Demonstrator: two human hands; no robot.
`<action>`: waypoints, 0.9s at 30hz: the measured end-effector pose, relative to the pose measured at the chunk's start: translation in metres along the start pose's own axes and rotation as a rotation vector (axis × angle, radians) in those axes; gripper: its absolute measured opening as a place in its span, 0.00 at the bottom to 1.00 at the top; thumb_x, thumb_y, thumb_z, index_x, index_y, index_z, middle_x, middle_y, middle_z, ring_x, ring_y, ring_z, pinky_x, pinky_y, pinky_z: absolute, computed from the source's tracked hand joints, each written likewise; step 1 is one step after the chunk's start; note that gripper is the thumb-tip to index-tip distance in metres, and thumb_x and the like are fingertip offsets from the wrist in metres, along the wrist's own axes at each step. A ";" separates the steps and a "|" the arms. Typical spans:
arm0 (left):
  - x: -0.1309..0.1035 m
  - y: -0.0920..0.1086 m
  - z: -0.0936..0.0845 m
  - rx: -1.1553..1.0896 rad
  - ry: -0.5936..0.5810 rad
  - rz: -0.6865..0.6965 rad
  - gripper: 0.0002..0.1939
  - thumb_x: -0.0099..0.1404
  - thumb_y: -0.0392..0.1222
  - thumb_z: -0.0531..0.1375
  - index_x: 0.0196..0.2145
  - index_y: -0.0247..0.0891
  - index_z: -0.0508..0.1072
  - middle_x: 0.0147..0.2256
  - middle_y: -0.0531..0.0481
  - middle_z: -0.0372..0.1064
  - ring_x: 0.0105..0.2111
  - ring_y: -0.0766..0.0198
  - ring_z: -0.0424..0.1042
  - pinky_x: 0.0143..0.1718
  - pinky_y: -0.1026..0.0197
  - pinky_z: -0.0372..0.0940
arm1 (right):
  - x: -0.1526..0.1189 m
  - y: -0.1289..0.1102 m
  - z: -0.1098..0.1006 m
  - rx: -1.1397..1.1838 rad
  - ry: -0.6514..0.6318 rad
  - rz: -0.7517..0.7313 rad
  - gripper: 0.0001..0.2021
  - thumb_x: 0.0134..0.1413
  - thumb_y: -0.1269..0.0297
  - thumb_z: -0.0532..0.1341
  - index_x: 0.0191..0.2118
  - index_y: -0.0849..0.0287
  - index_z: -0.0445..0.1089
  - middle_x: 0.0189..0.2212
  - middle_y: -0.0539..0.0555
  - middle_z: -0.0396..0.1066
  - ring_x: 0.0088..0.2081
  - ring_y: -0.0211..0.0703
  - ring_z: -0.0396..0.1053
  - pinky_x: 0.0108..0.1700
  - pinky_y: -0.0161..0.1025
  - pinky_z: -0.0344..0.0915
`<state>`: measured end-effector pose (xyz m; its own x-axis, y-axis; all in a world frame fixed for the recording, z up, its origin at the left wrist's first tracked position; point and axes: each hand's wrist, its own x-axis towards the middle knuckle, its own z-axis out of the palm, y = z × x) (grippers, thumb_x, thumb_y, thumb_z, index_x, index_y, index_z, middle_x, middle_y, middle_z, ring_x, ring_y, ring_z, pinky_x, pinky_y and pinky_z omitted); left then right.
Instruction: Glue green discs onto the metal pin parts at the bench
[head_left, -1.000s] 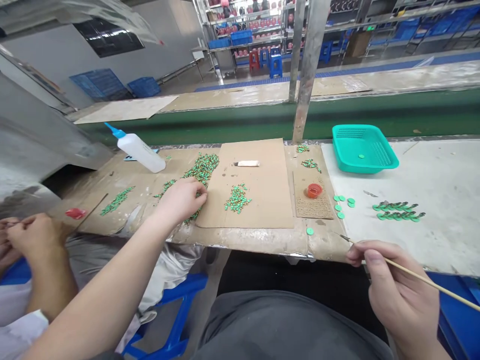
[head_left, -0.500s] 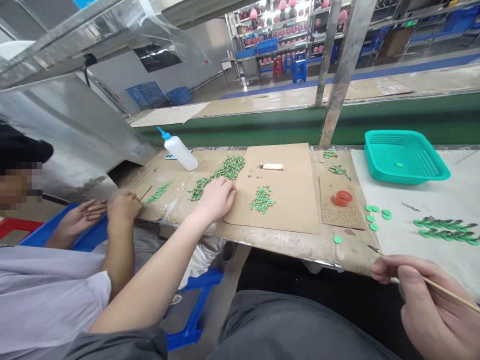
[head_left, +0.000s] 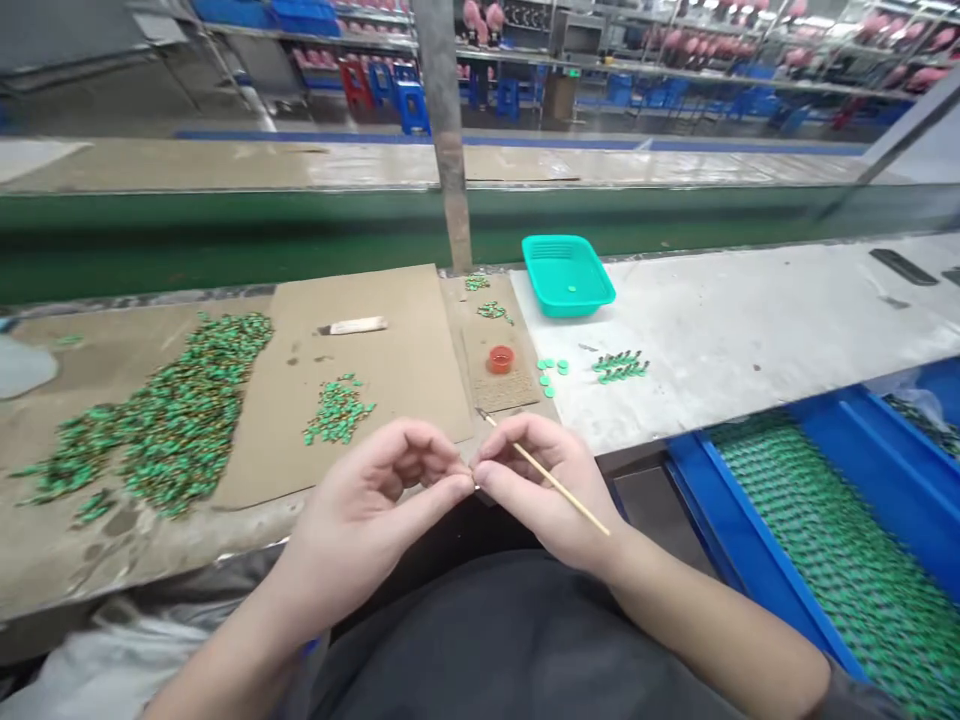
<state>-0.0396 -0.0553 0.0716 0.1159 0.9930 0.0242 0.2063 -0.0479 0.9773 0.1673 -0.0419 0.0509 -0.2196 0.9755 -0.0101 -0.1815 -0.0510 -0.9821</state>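
My left hand (head_left: pixel 382 510) and my right hand (head_left: pixel 555 490) meet at the fingertips just off the bench's front edge. Between the pinched tips is something tiny, mostly hidden. A thin wooden-handled brush (head_left: pixel 559 485) rests in my right hand, its dark tip pointing toward the bench. Beyond the hands, a small red cup (head_left: pixel 501 360) stands on a brown textured board (head_left: pixel 506 392). Left of it, a small pile of green and gold pieces (head_left: pixel 339 408) and a pale stick with a dark tip (head_left: pixel 358 326) lie on cardboard (head_left: pixel 405 360).
A large heap of green pieces (head_left: pixel 187 410) covers the left. A turquoise basket (head_left: pixel 568 280) stands behind green discs (head_left: pixel 551 366) and rows of small green parts (head_left: pixel 621 366). Blue trays (head_left: pixel 810 560) of green pieces sit at the lower right. A metal post (head_left: pixel 450 150) rises behind the bench.
The view has swung right. My left hand has left the large heap and come to my right hand, their fingertips now together. The brush stays in my right hand; the neighbouring person is out of view.
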 end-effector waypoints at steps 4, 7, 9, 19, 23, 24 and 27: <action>0.008 0.001 0.010 0.044 0.038 -0.004 0.20 0.65 0.62 0.78 0.36 0.44 0.82 0.32 0.49 0.82 0.31 0.60 0.81 0.33 0.63 0.78 | -0.002 -0.004 -0.004 0.003 0.063 0.024 0.12 0.54 0.61 0.80 0.37 0.54 0.78 0.30 0.46 0.78 0.31 0.38 0.75 0.35 0.35 0.75; 0.007 -0.003 0.017 0.033 0.062 0.008 0.19 0.63 0.61 0.79 0.38 0.44 0.83 0.34 0.48 0.83 0.33 0.60 0.83 0.35 0.65 0.80 | 0.000 -0.004 -0.007 0.101 0.109 0.071 0.14 0.51 0.63 0.81 0.37 0.55 0.78 0.29 0.45 0.76 0.30 0.36 0.73 0.33 0.33 0.72; 0.006 -0.010 0.021 -0.021 0.045 -0.018 0.21 0.62 0.59 0.81 0.42 0.44 0.85 0.36 0.46 0.85 0.35 0.58 0.86 0.38 0.63 0.82 | 0.003 -0.001 -0.009 0.219 0.146 0.120 0.16 0.48 0.63 0.83 0.37 0.55 0.77 0.29 0.45 0.76 0.30 0.36 0.74 0.33 0.33 0.72; 0.010 -0.033 0.048 -0.271 0.059 -0.304 0.29 0.58 0.71 0.80 0.33 0.41 0.86 0.28 0.46 0.80 0.25 0.60 0.79 0.27 0.62 0.79 | -0.007 0.026 -0.030 -0.239 0.165 -0.383 0.05 0.63 0.68 0.73 0.40 0.50 0.79 0.37 0.52 0.86 0.41 0.47 0.86 0.49 0.46 0.83; 0.004 -0.028 0.044 -0.082 0.121 -0.196 0.25 0.60 0.70 0.80 0.34 0.44 0.88 0.29 0.45 0.83 0.27 0.57 0.84 0.32 0.63 0.83 | -0.009 0.025 -0.030 0.073 0.153 0.028 0.11 0.58 0.60 0.79 0.39 0.52 0.77 0.37 0.51 0.85 0.36 0.43 0.83 0.39 0.39 0.81; 0.003 -0.028 0.043 -0.059 0.132 -0.176 0.25 0.61 0.69 0.79 0.34 0.45 0.88 0.30 0.45 0.84 0.27 0.57 0.84 0.32 0.63 0.83 | -0.009 0.024 -0.029 0.157 0.134 0.109 0.14 0.55 0.60 0.81 0.38 0.53 0.76 0.36 0.51 0.85 0.35 0.42 0.82 0.38 0.39 0.81; -0.001 -0.033 0.045 -0.151 0.131 -0.187 0.23 0.60 0.68 0.81 0.35 0.46 0.89 0.29 0.47 0.84 0.27 0.57 0.84 0.33 0.63 0.83 | -0.009 0.023 -0.025 0.317 0.094 0.196 0.20 0.49 0.59 0.85 0.37 0.53 0.74 0.35 0.49 0.84 0.34 0.40 0.81 0.42 0.39 0.83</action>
<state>-0.0024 -0.0594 0.0295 -0.0392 0.9891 -0.1422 0.0635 0.1445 0.9875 0.1894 -0.0467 0.0240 -0.1930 0.9554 -0.2237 -0.4353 -0.2877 -0.8531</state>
